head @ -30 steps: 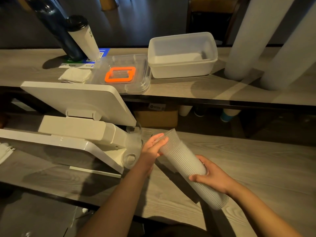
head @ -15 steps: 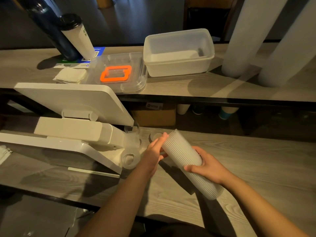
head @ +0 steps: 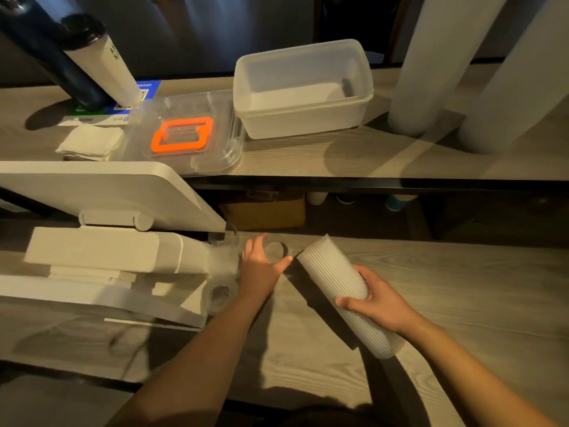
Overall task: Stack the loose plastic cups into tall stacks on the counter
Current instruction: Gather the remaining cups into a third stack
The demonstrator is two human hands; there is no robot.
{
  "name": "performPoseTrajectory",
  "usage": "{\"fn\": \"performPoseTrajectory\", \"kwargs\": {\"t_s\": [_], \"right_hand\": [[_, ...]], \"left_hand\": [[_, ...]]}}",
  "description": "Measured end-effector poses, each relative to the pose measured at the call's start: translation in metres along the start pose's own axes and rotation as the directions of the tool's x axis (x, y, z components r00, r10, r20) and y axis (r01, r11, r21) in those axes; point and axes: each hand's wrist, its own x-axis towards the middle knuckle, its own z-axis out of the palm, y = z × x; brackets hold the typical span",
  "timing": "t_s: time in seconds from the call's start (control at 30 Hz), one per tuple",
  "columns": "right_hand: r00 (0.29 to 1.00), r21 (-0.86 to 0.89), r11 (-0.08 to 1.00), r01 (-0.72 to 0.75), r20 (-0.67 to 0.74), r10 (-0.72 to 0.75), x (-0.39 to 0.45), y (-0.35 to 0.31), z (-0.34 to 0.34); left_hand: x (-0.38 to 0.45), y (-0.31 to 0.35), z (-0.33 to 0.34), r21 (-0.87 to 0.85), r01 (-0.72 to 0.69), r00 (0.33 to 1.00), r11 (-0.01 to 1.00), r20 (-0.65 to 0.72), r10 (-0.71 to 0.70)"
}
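Nearest, the right hand curls round a ribbed stack of nested plastic cups, tilted above the wood-grain counter. Left of it, the left hand lies spread-fingered and holds nothing, beside clear loose cups against a white point-of-sale terminal. Farther off, a shelf carries an orange-handled lid and a translucent tub; the labels there are unreadable.

I stand at a grey wood-grain counter filling the lower frame; a raised shelf of the same wood crosses the middle, dark-edged. Across the top runs a dim bluish wall. Two pale columns rise at upper right. Warm light falls from above, casting hard shadows across the wood.
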Motion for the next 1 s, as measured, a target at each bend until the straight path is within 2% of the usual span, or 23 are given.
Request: {"fn": "performPoseTrajectory", "kwargs": {"t_s": [0.2, 0.33, 0.47, 0.53, 0.6, 0.73, 0.9, 1.0], "right_hand": [[0.999, 0.032, 0.999, -0.032, -0.019, 0.033, 0.006, 0.010, -0.006], [0.998, 0.012, 0.999, -0.041, -0.038, 0.041, 0.011, 0.014, -0.009], [0.999, 0.012, 0.999, -0.043, -0.020, 0.043, 0.014, 0.017, -0.010], [0.999, 0.003, 0.999, -0.052, -0.013, 0.052, 0.014, 0.018, -0.012], [0.998, -0.047, 0.997, -0.056, -0.013, 0.055, 0.013, 0.018, -0.014], [1.000, -0.166, 0.986, -0.020, 0.016, 0.023, 0.010, 0.008, -0.017], [0.997, -0.130, 0.991, 0.041, 0.066, -0.033, 0.003, -0.012, -0.012], [0.994, -0.133, 0.988, 0.076, 0.087, -0.064, -0.001, -0.018, -0.008]], "left_hand": [[0.036, 0.006, 0.008, 0.236, 0.064, 0.977, 0.970, 0.181, -0.109], [0.041, 0.006, 0.012, 0.248, 0.085, 0.960, 0.965, 0.237, -0.146], [0.037, 0.006, 0.012, 0.286, 0.019, 0.970, 0.958, 0.227, -0.087], [0.033, 0.006, 0.011, 0.173, 0.048, 0.979, 0.984, 0.188, -0.081], [0.028, 0.010, 0.006, -0.056, 0.130, 0.983, 0.990, 0.136, -0.122], [0.013, 0.019, -0.013, -0.413, 0.255, 0.965, 0.874, 0.164, -0.205], [-0.003, 0.019, -0.029, -0.557, 0.254, 0.953, 0.791, 0.285, -0.105], [-0.012, 0.022, -0.034, -0.609, 0.238, 0.950, 0.757, 0.308, -0.051]]}}
